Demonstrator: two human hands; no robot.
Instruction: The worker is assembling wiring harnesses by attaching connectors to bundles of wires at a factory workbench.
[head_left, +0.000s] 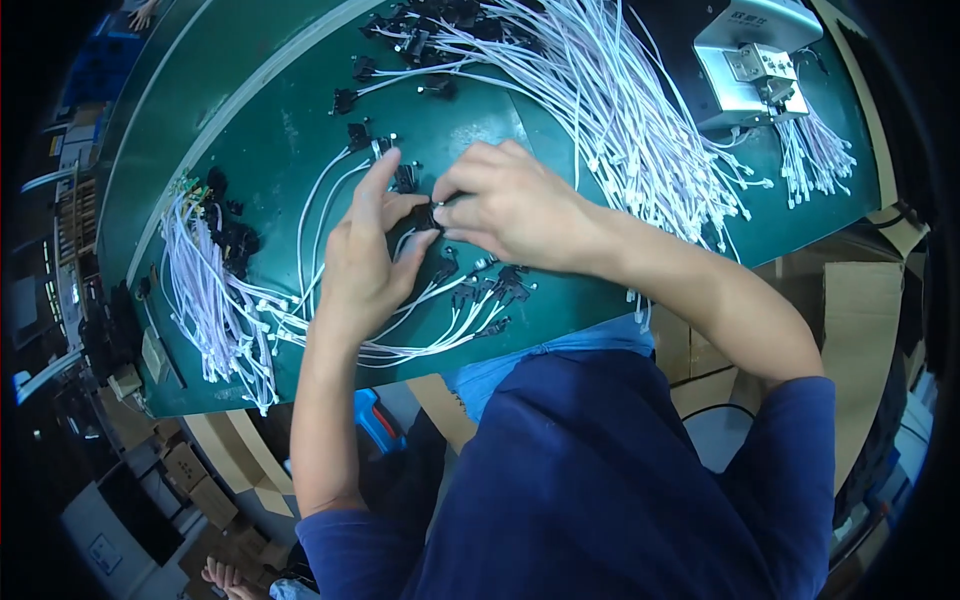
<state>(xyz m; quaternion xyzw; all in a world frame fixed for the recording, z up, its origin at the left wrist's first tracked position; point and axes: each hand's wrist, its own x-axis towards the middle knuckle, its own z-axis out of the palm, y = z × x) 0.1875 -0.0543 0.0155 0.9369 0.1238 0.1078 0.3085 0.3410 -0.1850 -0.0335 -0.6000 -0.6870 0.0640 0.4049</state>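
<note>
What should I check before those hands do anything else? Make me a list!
1. Small black part between the hands: ok, it's there.
2. Left hand and right hand both close around it: ok.
3. Part properly together: cannot tell, mostly hidden.
4. Right forearm not touching the big cable pile: cannot tell, they overlap in this view.
5. Cables below the hands lined up neatly: not ok, they're fanned out.
6. Silver machine apart from both hands: ok.

The left forearm point(327, 430) rises almost upright in the lower left-centre of the frame; the left hand point(362, 258) is partly spread near the centre. The right forearm point(710, 290) slants from the right, and the right hand point(520, 208) bends its fingers toward the left fingertips.
</note>
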